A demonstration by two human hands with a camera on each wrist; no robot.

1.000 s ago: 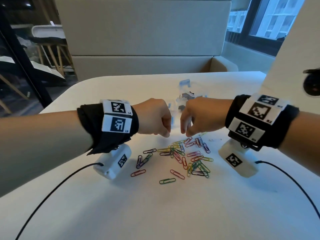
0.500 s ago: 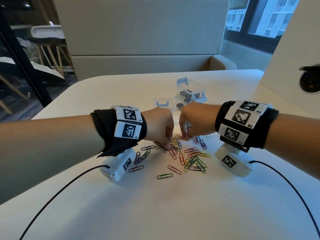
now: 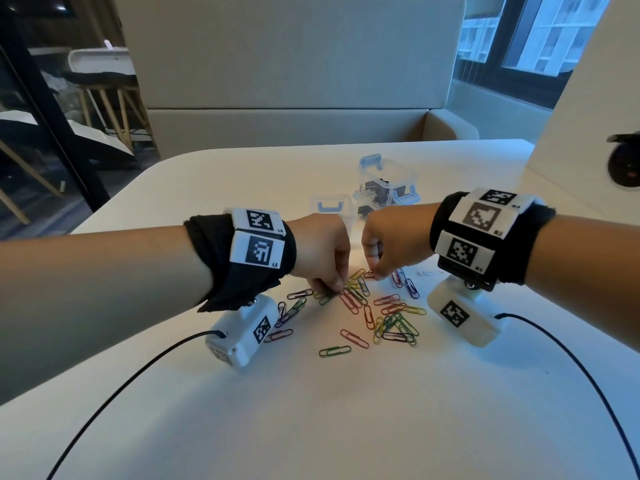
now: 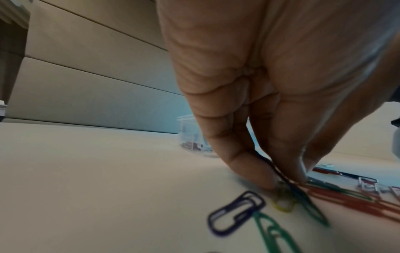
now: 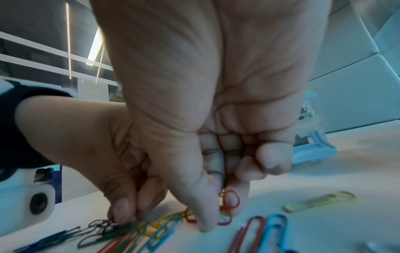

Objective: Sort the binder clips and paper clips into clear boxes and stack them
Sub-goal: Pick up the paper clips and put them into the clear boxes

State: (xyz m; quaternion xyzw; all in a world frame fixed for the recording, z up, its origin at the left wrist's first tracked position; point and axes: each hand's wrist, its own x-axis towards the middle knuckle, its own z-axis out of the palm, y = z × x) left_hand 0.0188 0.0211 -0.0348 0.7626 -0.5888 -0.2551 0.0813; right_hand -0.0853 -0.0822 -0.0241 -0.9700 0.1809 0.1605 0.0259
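Several coloured paper clips lie scattered on the white table. My left hand is down at the pile's far left edge, thumb and fingertips pinching paper clips. My right hand is at the pile's far edge, fingers curled, pinching a red paper clip with more clips held in the palm. Behind the hands stand a clear box with a blue latch and a clear box holding black binder clips.
Black cables run from both wrist cameras across the near table. A beige sofa stands beyond the table's far edge. A white panel rises at the right.
Both hands have dropped from just above the pile onto the paper clips and now pinch them. The head view has shifted slightly.
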